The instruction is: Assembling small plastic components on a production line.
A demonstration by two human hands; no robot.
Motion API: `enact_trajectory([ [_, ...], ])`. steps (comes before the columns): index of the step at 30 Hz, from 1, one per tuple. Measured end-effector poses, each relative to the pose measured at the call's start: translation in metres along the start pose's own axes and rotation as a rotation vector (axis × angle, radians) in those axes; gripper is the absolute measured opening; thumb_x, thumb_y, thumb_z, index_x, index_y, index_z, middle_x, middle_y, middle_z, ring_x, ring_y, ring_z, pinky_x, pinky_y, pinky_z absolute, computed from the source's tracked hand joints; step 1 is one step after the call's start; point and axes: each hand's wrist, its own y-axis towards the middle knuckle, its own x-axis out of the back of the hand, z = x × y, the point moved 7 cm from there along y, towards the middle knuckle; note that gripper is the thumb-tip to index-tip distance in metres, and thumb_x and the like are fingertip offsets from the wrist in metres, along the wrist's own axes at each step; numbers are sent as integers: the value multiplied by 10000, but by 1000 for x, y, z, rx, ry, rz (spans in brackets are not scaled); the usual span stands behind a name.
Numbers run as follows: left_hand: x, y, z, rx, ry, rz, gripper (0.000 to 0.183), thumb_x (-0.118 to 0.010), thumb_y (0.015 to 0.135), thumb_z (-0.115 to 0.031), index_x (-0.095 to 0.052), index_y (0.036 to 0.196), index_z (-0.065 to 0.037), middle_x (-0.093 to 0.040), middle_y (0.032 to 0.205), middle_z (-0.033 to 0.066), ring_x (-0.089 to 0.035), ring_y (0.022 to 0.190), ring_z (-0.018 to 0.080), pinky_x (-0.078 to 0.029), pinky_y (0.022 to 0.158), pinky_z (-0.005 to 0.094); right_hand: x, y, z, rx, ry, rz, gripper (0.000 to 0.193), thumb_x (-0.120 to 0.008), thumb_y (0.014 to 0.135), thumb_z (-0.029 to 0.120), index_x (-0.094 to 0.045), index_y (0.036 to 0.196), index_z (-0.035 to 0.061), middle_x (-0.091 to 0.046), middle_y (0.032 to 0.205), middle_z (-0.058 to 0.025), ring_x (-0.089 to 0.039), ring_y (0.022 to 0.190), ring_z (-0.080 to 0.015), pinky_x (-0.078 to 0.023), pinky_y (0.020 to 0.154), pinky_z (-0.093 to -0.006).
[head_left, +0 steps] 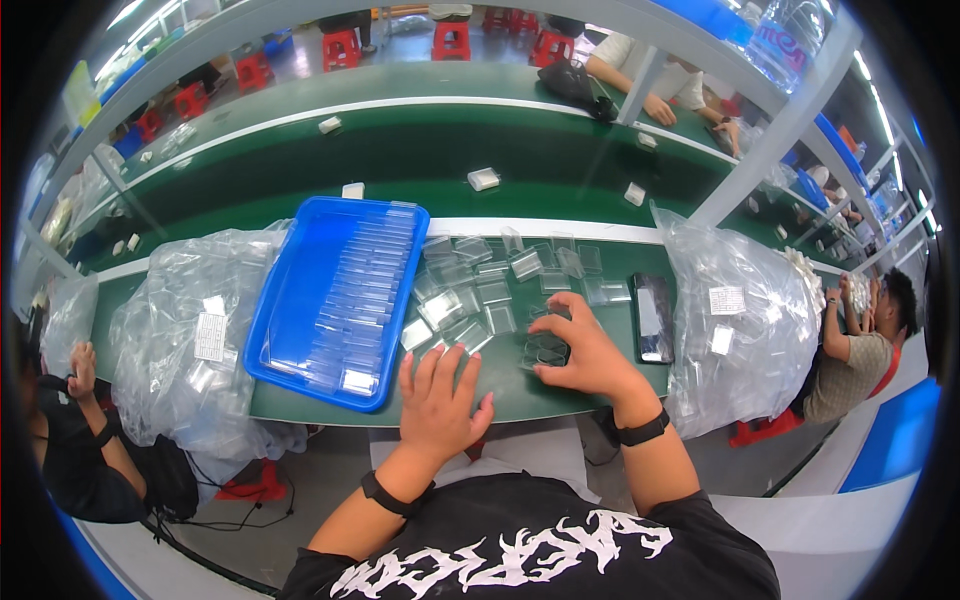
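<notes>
My left hand (438, 400) rests on the green table with its fingers spread, the tips beside loose clear plastic boxes (440, 308). It holds nothing. To its right, my right hand (588, 348) curls its thumb and fingers round a small group of clear plastic boxes (543, 348) near the table's front. How many it grips is hard to make out, as they are see-through. At the left stands a blue tray (290, 290), tilted in view, with a long row of clear boxes lined up along its right side.
Large clear bags stand at left (170, 330) and right (745, 335). A black oblong case (653, 318) lies by the right bag. Beyond the white rail (540, 230), small white boxes (483, 179) lie on the green conveyor belt (400, 160). Other people sit around, one across (658, 110).
</notes>
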Motion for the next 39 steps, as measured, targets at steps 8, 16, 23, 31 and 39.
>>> enact_trajectory([
  [8,0,0,-1,1,2,6,505,-739,773,-339,-686,1206,-85,-602,1302,111,-493,1285,333,-263,1166,586,1,20,9,-10,-282,131,752,-830,697,231,-551,1390,150,-490,1397,-187,-448,1382,-391,-255,1189,-664],
  [16,0,-1,1,5,-3,10,480,-733,777,-338,-694,1189,-93,-603,1289,100,-494,1279,329,-269,1165,589,2,32,13,112,-342,162,904,-849,698,145,-467,1516,193,-361,1589,-194,-312,1492,-423,-275,1216,-590],
  [23,0,-1,2,1,0,11,475,-732,780,-340,-694,1186,-97,-601,1291,100,-495,1278,329,-271,1163,591,19,21,15,25,-297,51,965,-910,651,136,-476,1511,193,-315,1630,-183,-279,1507,-444,-295,1225,-542],
  [31,-2,-2,1,-4,-9,7,484,-734,781,-346,-685,1193,-98,-599,1287,98,-495,1274,328,-274,1154,598,20,21,7,4,-415,-75,953,-930,655,181,-484,1498,182,-356,1599,-185,-314,1485,-447,-302,1204,-572],
  [39,-2,-5,3,7,10,23,486,-737,776,-354,-689,1189,-101,-598,1293,100,-498,1260,319,-282,1143,602,44,-22,10,11,-269,-231,785,-895,733,169,-550,1436,116,-390,1580,-182,-386,1449,-411,-396,1151,-485],
])
